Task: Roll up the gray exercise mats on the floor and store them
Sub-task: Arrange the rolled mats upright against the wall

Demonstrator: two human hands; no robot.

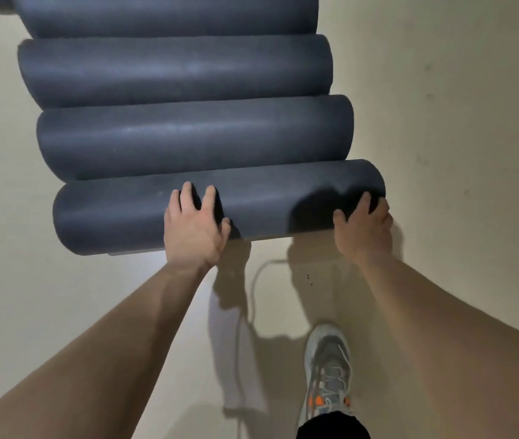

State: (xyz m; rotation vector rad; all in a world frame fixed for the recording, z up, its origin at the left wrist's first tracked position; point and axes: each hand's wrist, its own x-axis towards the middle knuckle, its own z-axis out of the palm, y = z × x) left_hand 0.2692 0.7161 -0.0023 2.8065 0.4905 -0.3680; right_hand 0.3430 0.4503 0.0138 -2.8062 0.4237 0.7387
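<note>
- Four rolled gray mats are lying side by side in a row on the pale floor (441,90), each touching the next, the row running away from the person toward the top of the view.
- The nearest rolled mat (156,213) is sitting closest to the person, its long side across the view and slightly tilted, right end farther away than the left.
- The second rolled mat (188,137) is pressing against the nearest one; the third rolled mat (172,71) and the farthest rolled mat (169,14) are lying beyond it, the farthest cut off by the top edge of the view.
- The left hand (193,226) is resting on the near side of the nearest rolled mat around its middle, fingers spread and curled over the top of the roll, palm against it.
- The right hand (364,226) is gripping the same roll at its right end, fingers wrapping over the top and thumb out to the left.
- Both forearms are reaching forward and are bare.
- A gray shoe (327,369) with orange marks is standing on the floor below the right hand.
- A white cloth strip (236,359) and a thin white cord (255,289) are lying on the floor between the arms, just short of the nearest roll.
</note>
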